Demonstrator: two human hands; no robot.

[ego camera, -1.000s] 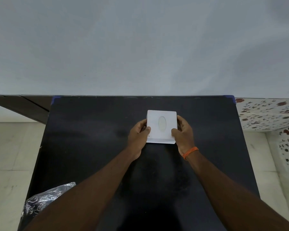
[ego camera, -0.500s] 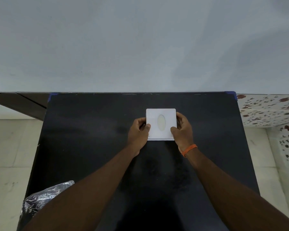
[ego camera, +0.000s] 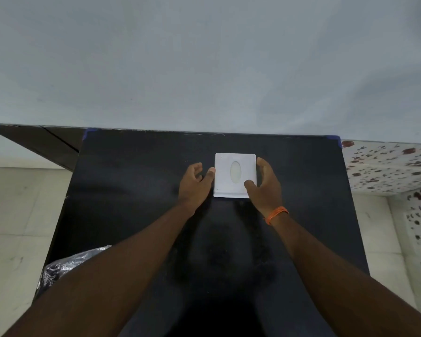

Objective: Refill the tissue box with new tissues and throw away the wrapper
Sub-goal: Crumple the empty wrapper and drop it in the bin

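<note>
A crinkled wrapper (ego camera: 66, 266), dark with a pale print, lies at the near left corner of the black table (ego camera: 136, 190), partly hidden by the left forearm.

The left arm extends forward and slightly inward across the table. The left hand (ego camera: 192, 186) is beside the left edge of the box, palm turned toward it, fingers spread and loosely curled. Only the thumb tip meets the box's left edge; the fingers stand clear of it. The hand is open and grips nothing.

The white square box (ego camera: 235, 175) sits flat on the table, toward the far edge and just right of centre. An oval slot (ego camera: 235, 172) is in the middle of its top face.

The right arm extends forward and inward from the near right. The right hand (ego camera: 265, 188) cups the right side of the box: the thumb rests on the near right corner of the top, and the fingers curve along the right edge. Whether the fingers press the side cannot be determined. An orange band (ego camera: 276, 214) encircles the right wrist.
</note>
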